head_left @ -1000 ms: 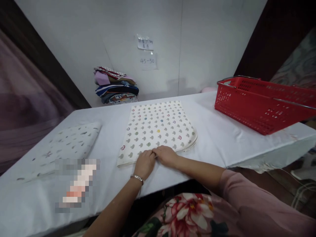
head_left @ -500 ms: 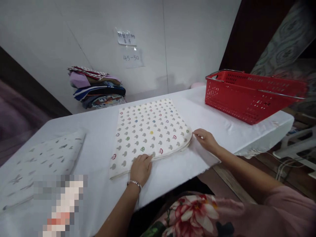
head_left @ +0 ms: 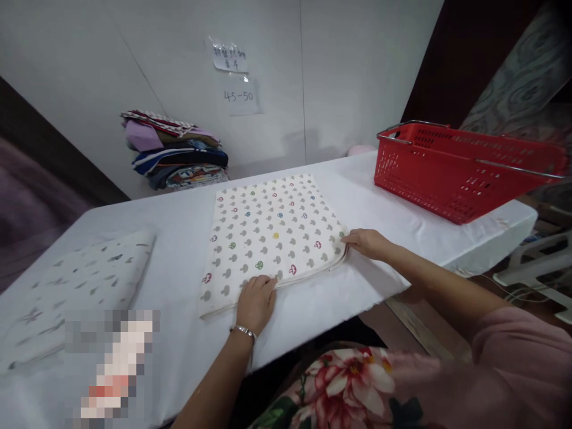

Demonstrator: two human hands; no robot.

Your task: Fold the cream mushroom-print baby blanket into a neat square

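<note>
A cream cloth (head_left: 268,232), folded into a flat, layered rectangle, lies in front of me. Grey mushrooms cover it, with a few red, green, blue and yellow ones among them. My left hand (head_left: 257,302) rests on its near edge, fingers laid flat and a bracelet on the wrist. At the rounded near right corner, my right hand (head_left: 369,244) has its fingertips closed on the cloth's edge; the thumb is mostly hidden. The layers show along the near edge.
White cloth covers the table (head_left: 179,238). To the left lies another folded cloth (head_left: 84,286) with a small dark print, near a blurred-out patch. A red basket (head_left: 424,173) stands at the back right. Piled fabrics (head_left: 179,152) sit by the wall under paper signs (head_left: 241,98).
My right hand has moved slightly left, its fingertips now over the cloth's near right corner instead of at its outer edge. My left hand stays in place; the view has shifted slightly.
</note>
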